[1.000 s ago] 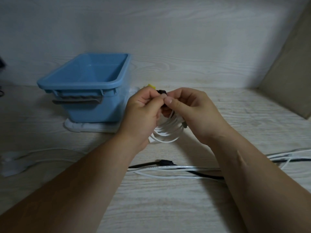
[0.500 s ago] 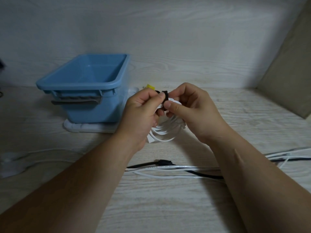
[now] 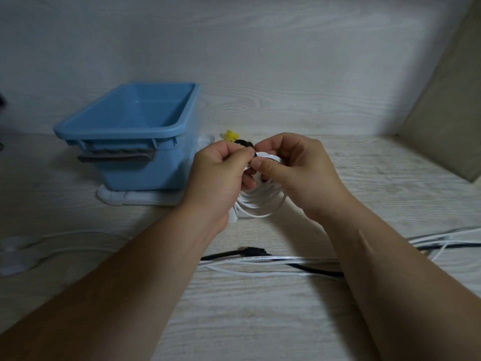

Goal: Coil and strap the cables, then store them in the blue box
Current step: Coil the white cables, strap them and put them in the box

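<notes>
Two hands meet above the wooden table (image 3: 364, 178), both forearms reaching in from the near edge and angling toward each other. The left hand (image 3: 221, 175) has its fingers curled, thumb and forefinger pinched together on a black strap (image 3: 244, 144) at the top of the coiled white cable (image 3: 260, 204). The right hand (image 3: 299, 173) grips the same top section of the coil, thumb pressed on the near side and fingers curled round behind. The loops hang below and between the two palms, clear of the tabletop. The blue box (image 3: 135, 175) stands just left of the hands, on a white base (image 3: 138, 200). Loose white cables (image 3: 260, 259) and a black cable (image 3: 315, 270) lie across the table under the forearms.
</notes>
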